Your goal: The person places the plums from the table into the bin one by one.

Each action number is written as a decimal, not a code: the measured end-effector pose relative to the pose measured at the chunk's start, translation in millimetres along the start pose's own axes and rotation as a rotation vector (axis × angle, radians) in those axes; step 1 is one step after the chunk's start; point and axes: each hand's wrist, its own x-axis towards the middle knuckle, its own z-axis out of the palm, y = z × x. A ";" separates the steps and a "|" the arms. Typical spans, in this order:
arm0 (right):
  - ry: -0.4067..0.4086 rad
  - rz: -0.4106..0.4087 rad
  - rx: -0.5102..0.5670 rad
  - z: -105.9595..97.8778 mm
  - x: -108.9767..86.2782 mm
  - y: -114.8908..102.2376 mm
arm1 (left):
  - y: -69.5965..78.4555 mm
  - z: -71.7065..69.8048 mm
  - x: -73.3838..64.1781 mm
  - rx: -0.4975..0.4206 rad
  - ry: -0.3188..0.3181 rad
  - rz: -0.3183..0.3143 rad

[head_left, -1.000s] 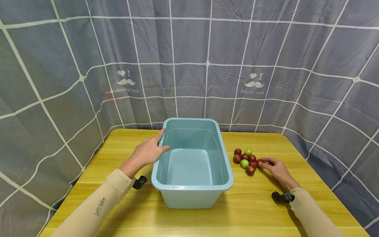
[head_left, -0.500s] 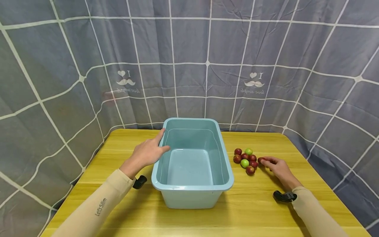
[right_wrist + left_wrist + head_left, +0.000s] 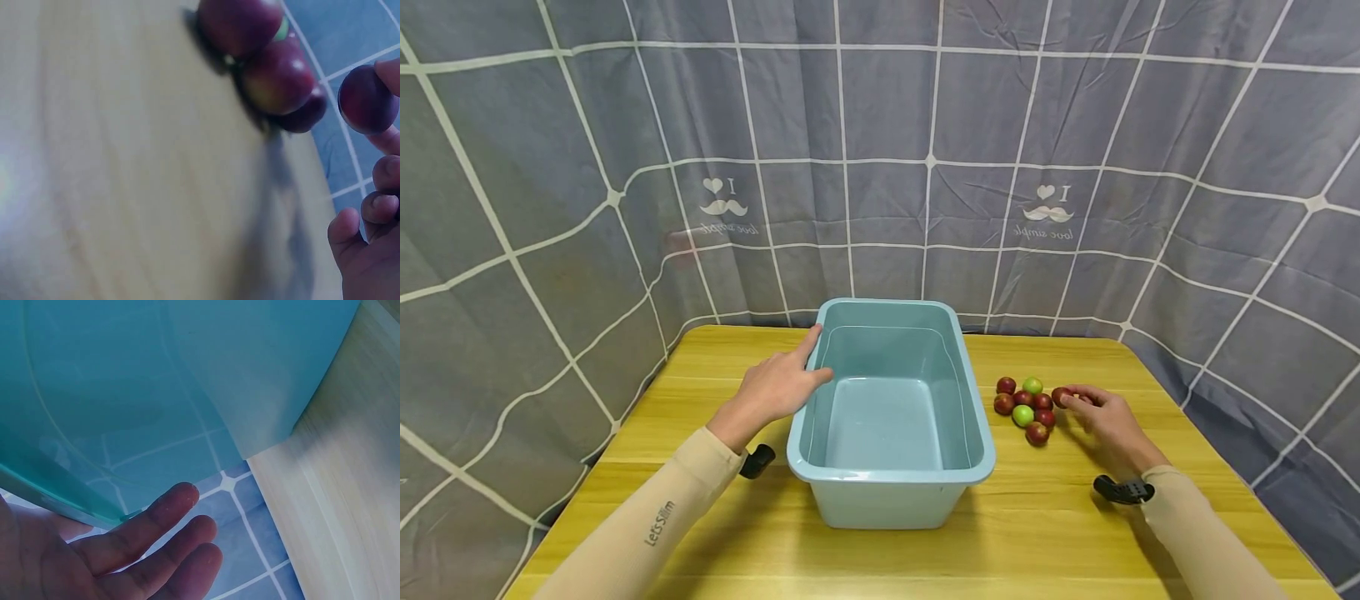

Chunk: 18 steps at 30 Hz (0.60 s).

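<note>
Head view. A dark red fruit (image 3: 1062, 397) is pinched between the thumb and fingertips of the right hand (image 3: 1103, 421), which is by far the nearer of the two hands. The blue basin (image 3: 891, 477) is set to the left of this fruit, its long axis directed away from the person and its open top facing upward. Between them, a loose group of red and green fruits (image 3: 1022, 398) is seen on the table (image 3: 1037, 533), the held fruit being placed just beside its right margin. Any straight leftward path would, it is judged, be taken over this group and then over the basin's raised right rim. The left rim is occupied by the left hand (image 3: 778, 385), its index finger extended along the edge and its thumb spread inward. Bare table is left on the near side of the group; the far side is bounded by the table's back edge and the curtain (image 3: 887, 200).

Left wrist view. The outer fingers are shown extended and parted beside the basin's wall; how firmly the rim is pressed cannot be told.

Right wrist view. The held fruit is shown apart from the group. No long axis can be made out, its form being nearly round.
</note>
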 end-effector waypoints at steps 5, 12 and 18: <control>0.002 -0.058 -0.128 -3.7 3.2 -15.8 | -0.3 0.3 -0.1 -0.004 0.002 -0.002; -0.029 -0.066 -0.136 -2.0 7.2 -41.8 | -1.1 0.2 -0.2 -0.010 0.004 -0.009; -0.054 -0.097 -0.128 -0.1 12.8 -62.1 | -0.6 0.7 -0.1 -0.010 -0.001 -0.014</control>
